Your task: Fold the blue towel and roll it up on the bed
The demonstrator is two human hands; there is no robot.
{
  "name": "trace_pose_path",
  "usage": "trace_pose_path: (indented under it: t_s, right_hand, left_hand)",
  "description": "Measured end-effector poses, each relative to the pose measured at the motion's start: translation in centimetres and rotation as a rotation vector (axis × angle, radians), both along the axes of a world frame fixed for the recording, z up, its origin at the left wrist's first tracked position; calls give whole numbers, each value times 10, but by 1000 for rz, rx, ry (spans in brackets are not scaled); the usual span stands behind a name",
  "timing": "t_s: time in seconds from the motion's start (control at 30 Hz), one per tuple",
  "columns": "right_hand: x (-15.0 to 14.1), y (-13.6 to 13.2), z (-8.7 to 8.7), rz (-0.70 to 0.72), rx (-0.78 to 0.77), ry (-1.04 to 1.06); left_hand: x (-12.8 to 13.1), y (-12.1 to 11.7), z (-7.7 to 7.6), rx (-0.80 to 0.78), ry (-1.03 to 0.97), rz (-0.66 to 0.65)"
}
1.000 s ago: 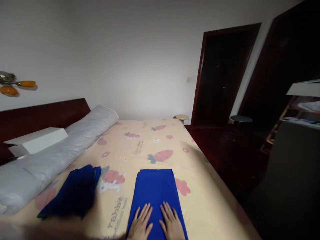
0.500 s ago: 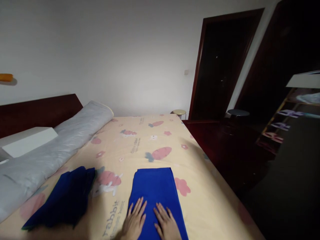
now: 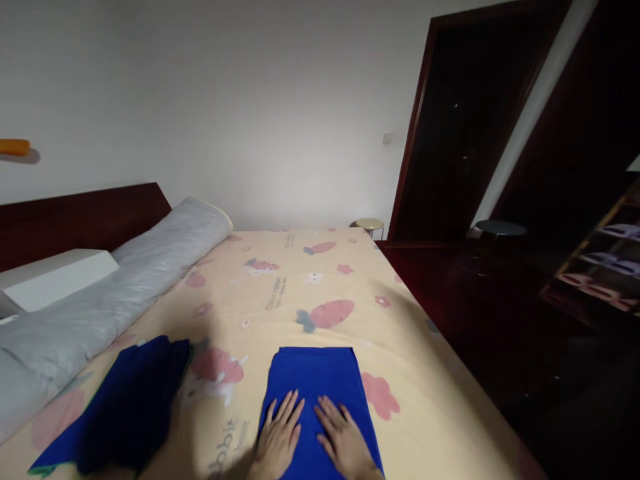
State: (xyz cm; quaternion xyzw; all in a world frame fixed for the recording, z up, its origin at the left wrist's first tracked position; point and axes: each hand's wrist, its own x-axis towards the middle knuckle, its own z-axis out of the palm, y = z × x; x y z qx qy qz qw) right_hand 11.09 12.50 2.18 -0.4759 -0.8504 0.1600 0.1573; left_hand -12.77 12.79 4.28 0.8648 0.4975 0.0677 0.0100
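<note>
A blue cloth (image 3: 316, 368), folded into a long flat rectangle, lies on the bed in front of me, and its near end runs out of view. Pressed flat on its left side is my left hand (image 3: 279, 433), with the fingers stretched out. My right hand (image 3: 345, 437) rests flat on the cloth's right half, fingers extended too. Neither hand grips anything. Farther left, a second dark blue cloth (image 3: 133, 400) with a green edge sits in a loose, crumpled pile, partly in shadow.
The bed (image 3: 265, 300) has a printed sheet with carrots and rabbits. Along the left lie a rolled grey quilt (image 3: 165, 253) and a white box (image 3: 63, 277) by the dark headboard (image 3: 90, 217). Stools (image 3: 370, 223) stand beyond; a shoe rack (image 3: 600, 260) is at right.
The view has turned slightly, shifting the door and rack rightward. Both hands stay flat on the folded cloth, their position on it little changed.
</note>
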Motion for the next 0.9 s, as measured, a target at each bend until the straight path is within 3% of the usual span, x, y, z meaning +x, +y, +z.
trace_pose_path:
  t_s: [0.1, 0.17, 0.37, 0.47, 0.67, 0.9]
  right_hand:
    - [37, 27, 1, -321, -29, -42]
    - [59, 39, -3, -428, -30, -67]
    - [67, 54, -13, -477, -15, -76]
    - [60, 67, -3, -527, -25, -37]
    - [56, 100, 22, -667, -40, 6]
    - [60, 126, 25, -770, -186, 56]
  left_hand:
    - [-16, 28, 1, -57, 9, 171]
    - [-27, 45, 0, -84, 1, 276]
    - [-36, 81, -9, -68, -66, 416]
    - [-31, 93, -12, -9, -154, 444]
    - [-22, 117, -15, 48, -523, 576]
    - [-31, 153, -30, -70, -710, 649]
